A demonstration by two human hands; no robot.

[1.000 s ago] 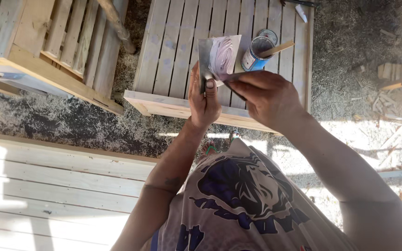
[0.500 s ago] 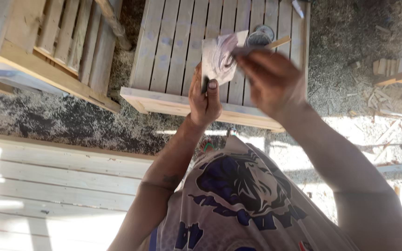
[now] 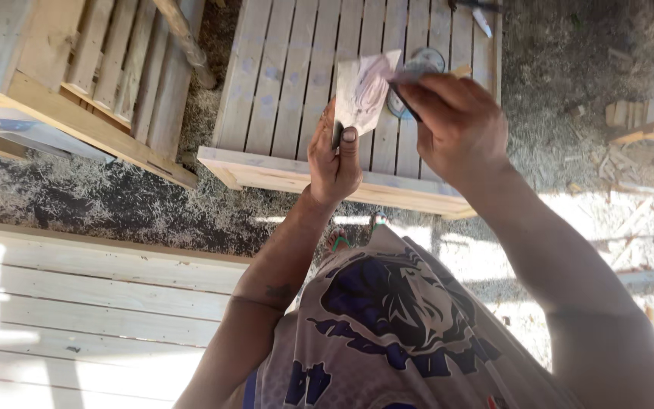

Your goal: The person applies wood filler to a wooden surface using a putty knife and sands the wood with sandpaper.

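Near us, our left hand (image 3: 334, 155) was closed around a dark handle, a putty-smeared scraper blade (image 3: 365, 91) standing up from it. Our right hand (image 3: 456, 125) pinched a small dark tool against that blade, wiping. Blade looked part coated; slatted wooden panel (image 3: 304, 68) beyond looked unfilled, round tin (image 3: 425, 60) on it.

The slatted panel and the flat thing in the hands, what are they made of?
The slatted panel looks like bare, unpainted wood: pale boards with grain and gaps. The flat blade, held by the left hand, seems thin metal smeared with pale paste, though blur leaves that unsure.
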